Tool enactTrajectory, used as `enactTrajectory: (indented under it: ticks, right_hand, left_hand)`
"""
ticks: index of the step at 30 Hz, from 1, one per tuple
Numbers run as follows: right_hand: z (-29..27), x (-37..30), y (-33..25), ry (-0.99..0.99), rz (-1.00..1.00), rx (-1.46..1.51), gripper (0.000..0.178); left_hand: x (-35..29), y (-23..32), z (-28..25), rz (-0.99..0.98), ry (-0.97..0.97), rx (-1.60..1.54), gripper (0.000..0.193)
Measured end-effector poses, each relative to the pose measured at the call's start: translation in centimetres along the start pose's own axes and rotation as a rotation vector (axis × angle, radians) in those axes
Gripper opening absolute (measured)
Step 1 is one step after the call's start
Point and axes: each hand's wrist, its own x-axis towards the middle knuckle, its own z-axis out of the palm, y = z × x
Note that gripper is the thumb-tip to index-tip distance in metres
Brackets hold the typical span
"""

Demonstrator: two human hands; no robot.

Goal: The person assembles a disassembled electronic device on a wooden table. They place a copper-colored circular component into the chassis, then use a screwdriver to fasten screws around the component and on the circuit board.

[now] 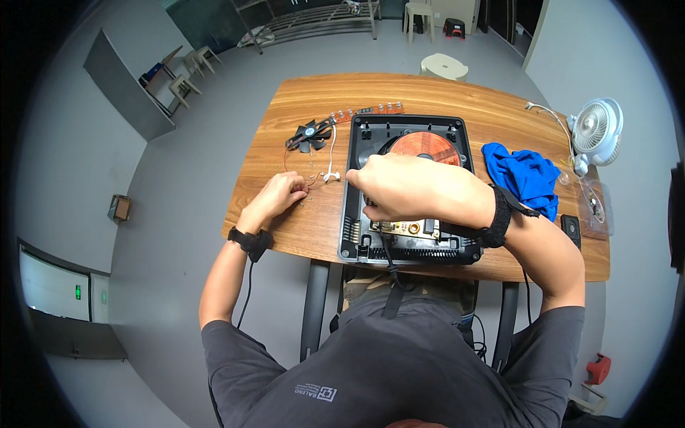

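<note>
An opened induction cooker's black housing (345, 232) lies on the wooden table (307, 232) before me. Inside it are a round copper coil (428, 145) and a circuit board (412, 228). My right hand (399, 185) is curled over the housing's left half, covering part of the coil; its fingertips, and whatever they grip, are hidden. Left of the housing, my left hand (282, 192) rests on the tabletop with fingers pinched together. Tiny loose parts and thin wires lie by those fingertips. Nearby are a white-wired plug (330, 176) and a small black fan (310, 135).
A narrow orange circuit strip (367, 112) lies behind the housing. To the right are a crumpled blue cloth (521, 175), a white desk fan (598, 128) and a clear plastic tray (594, 207). The black power cord (391, 264) hangs over the near edge. A stool (444, 68) stands beyond the table.
</note>
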Motion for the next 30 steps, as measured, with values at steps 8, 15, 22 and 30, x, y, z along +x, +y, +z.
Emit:
enactTrajectory:
  ticks: [8, 15, 22, 30]
  right_hand:
    - [-0.3, -0.1, -0.4, -0.020, 0.024, -0.004, 0.037]
    - [-0.6, 0.0, -0.2, -0.017, -0.023, -0.014, 0.036]
    - [-1.8, -0.3, -0.4, -0.080, -0.043, -0.064, 0.033]
    - [-1.4, -1.2, 0.3, -0.038, -0.064, -0.051, 0.033]
  left_hand:
    - [-0.1, 1.1, 0.2, -0.026, 0.027, 0.087, 0.012]
    - [-0.4, 2.2, -2.1, -0.106, 0.107, -0.121, 0.012]
    - [-0.1, 4.8, -2.6, -0.006, 0.098, -0.206, 0.011]
    - [0.7, 9.5, -2.5, -0.110, 0.024, -0.438, 0.015]
